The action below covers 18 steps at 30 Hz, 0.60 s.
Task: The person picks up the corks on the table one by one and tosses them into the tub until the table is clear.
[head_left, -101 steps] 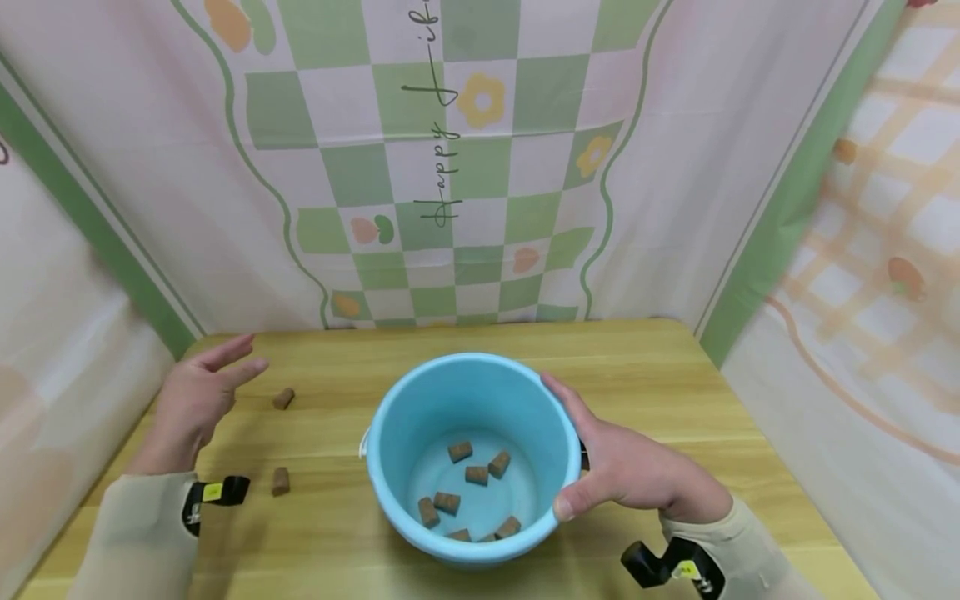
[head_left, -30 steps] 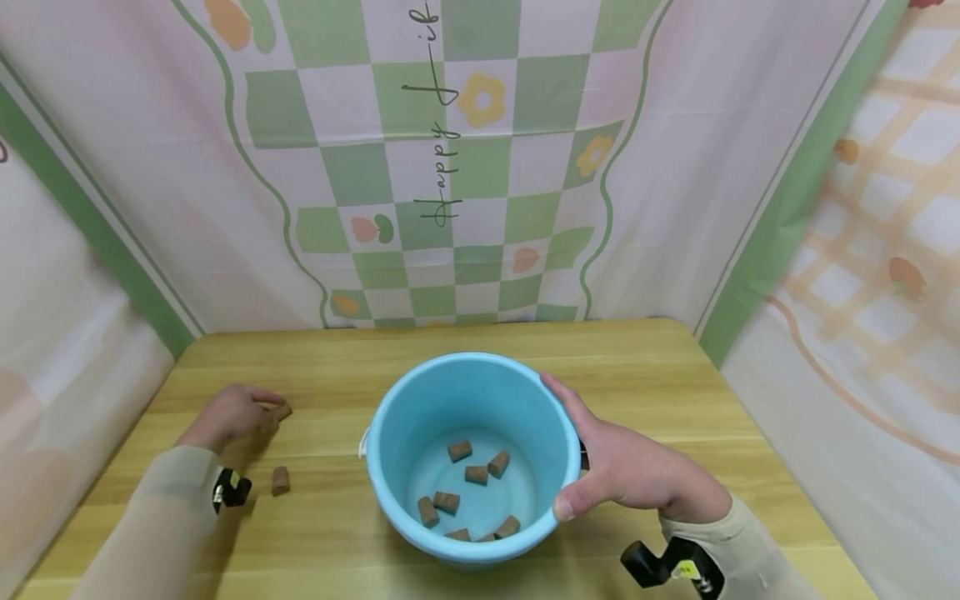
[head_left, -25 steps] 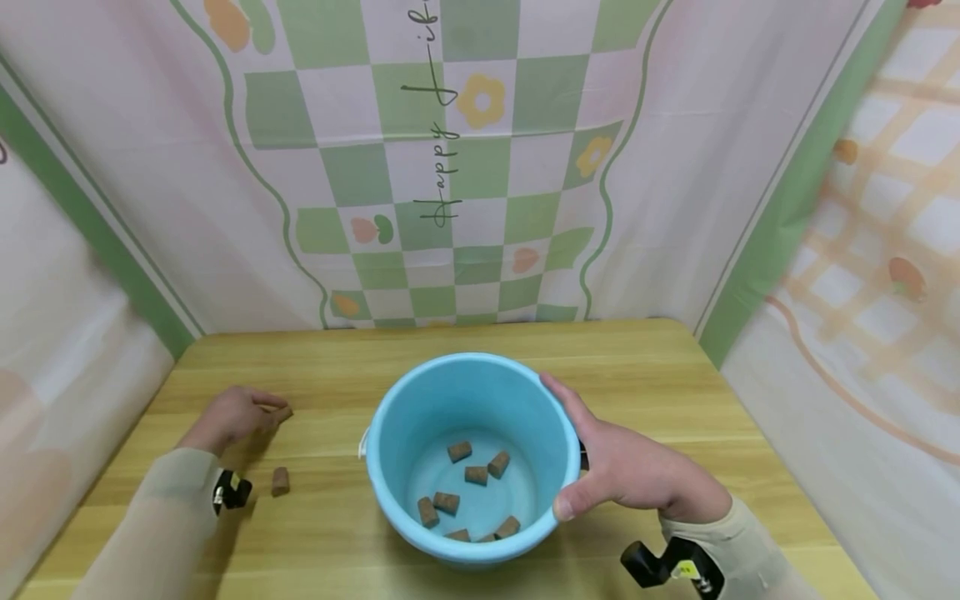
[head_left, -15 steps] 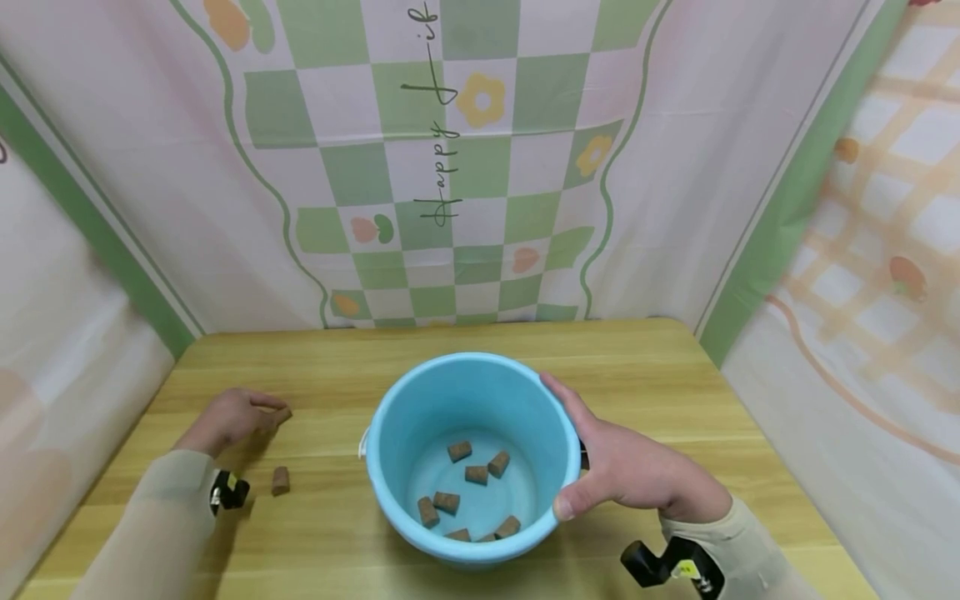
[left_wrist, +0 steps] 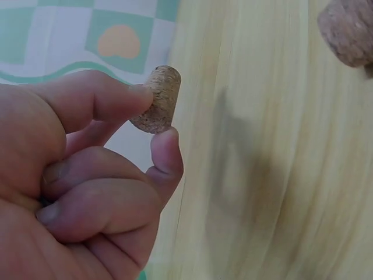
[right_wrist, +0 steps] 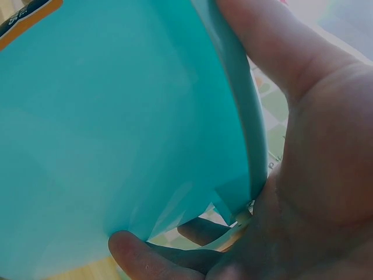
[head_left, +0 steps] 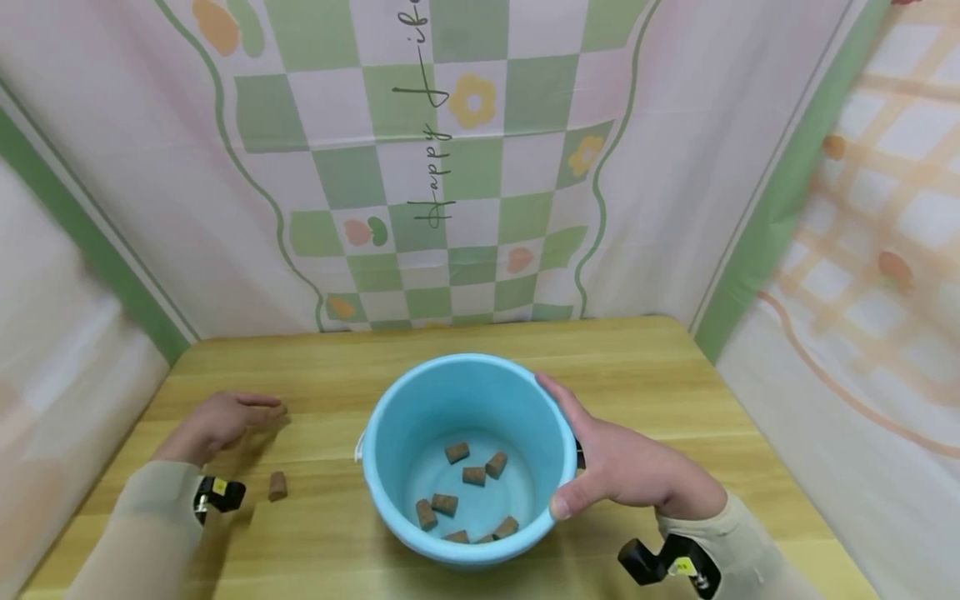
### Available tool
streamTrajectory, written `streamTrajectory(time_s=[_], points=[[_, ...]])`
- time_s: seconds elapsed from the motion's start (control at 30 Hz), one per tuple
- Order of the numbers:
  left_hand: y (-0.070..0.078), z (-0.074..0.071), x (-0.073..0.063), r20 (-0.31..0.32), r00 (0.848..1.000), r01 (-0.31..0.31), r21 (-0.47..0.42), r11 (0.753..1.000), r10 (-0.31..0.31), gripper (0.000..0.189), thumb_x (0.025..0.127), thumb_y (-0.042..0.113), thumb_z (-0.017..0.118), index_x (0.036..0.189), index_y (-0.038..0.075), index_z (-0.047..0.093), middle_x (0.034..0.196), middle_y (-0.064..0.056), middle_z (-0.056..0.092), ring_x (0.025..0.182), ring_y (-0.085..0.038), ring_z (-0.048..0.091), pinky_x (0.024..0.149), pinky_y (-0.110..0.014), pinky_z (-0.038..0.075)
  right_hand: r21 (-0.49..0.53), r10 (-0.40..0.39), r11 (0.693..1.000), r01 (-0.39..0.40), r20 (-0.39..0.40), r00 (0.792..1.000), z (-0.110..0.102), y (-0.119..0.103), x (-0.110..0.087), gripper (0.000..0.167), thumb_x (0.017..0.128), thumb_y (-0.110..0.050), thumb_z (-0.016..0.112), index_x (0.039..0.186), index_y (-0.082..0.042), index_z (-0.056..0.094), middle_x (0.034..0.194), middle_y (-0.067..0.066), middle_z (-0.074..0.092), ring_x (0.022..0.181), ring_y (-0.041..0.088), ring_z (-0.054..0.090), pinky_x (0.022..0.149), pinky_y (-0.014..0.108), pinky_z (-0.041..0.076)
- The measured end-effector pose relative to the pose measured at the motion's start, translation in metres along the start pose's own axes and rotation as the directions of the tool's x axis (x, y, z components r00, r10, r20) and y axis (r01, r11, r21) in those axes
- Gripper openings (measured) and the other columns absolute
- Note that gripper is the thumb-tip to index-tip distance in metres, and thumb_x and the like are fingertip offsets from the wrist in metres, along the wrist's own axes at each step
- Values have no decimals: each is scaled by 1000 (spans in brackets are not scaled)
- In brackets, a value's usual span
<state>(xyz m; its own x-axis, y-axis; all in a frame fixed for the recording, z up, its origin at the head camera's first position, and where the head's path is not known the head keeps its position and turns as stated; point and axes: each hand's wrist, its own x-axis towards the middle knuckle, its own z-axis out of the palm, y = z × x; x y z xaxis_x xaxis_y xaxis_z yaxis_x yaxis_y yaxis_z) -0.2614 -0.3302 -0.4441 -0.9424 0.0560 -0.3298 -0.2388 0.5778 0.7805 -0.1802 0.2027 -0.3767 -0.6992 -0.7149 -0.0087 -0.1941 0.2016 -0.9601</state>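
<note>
My left hand (head_left: 221,423) is over the left part of the table, pinching a brown cork (left_wrist: 160,99) between thumb and forefinger. In the left wrist view the other fingers curl toward the palm and the cork's far end shows. A second cork (head_left: 277,486) stands on the wood nearer to me. At the centre is a light blue bucket (head_left: 465,398), with several corks (head_left: 474,476) scattered over its bottom. My right hand (head_left: 626,462) grips the bucket's right side, thumb at the rim; the right wrist view shows fingers against the outer wall.
The wooden table (head_left: 622,358) has its back edge against a hanging cloth (head_left: 630,217) with green and white checks. More patterned cloth (head_left: 847,333) hangs on both sides. A white handle joint (head_left: 359,447) sticks out at the bucket's left.
Earlier the left hand was spread above the far cork on the table; it came down, took that cork between its fingers, and has shifted slightly left. The right hand stays on the bucket.
</note>
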Motion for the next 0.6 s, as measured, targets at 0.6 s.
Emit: streamTrajectory(time_s=[0.6], points=[[35,12,-19,10,994,-99,-250,963,105,57,99,33,65,146,4,50,141,-19,52,45,-2,29,43,-21,32,6,-3,1000,3,-7,1000,0,0,-1,130,74,-11,89,158,-34,-7,148,21,35,119,43,50,90,49,50]])
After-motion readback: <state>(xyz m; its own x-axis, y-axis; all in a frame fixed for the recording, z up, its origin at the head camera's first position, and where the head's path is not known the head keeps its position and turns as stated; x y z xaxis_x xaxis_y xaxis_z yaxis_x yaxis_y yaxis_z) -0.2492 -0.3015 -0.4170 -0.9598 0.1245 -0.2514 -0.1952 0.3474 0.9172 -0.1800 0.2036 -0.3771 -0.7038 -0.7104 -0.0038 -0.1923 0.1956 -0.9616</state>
